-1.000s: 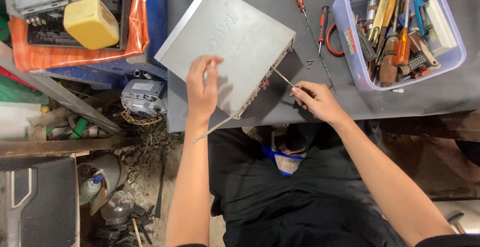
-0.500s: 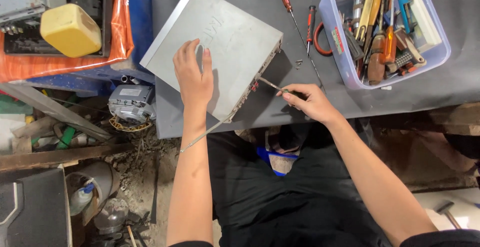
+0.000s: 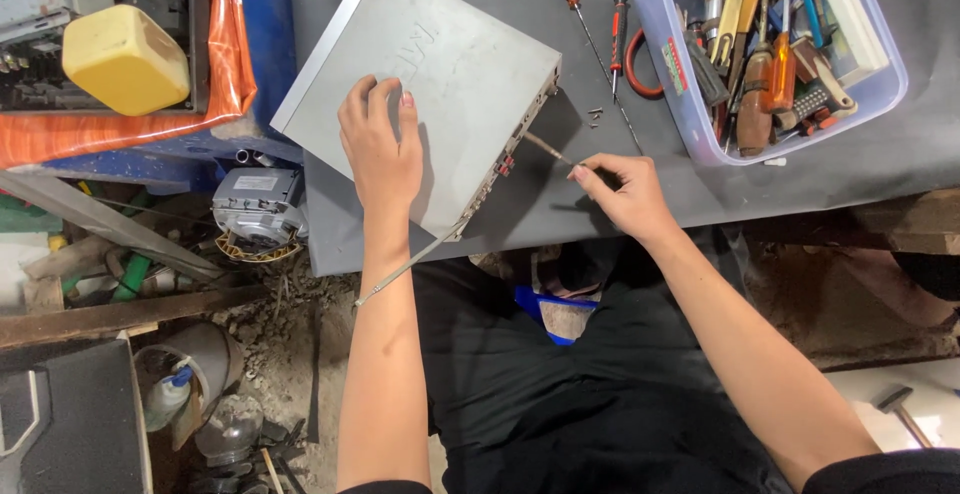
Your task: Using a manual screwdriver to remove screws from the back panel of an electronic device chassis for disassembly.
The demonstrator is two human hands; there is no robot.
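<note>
Holding a thin screwdriver (image 3: pixel 548 148), the right hand (image 3: pixel 622 194) has its fingers closed around the handle, tip at the grey box (image 3: pixel 440 74) side. Left hand (image 3: pixel 382 149) lies flat, fingers open, on the box on the desk (image 3: pixel 560 209). Farther off sits a tub of tools (image 3: pixel 775 44).

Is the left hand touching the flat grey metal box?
Touching: the head view shows the left hand lying palm-down on the flat grey metal box.

A white label (image 3: pixel 259 183) sits on the grey motor (image 3: pixel 258 206), below the table (image 3: pixel 800 169) edge at left.
</note>
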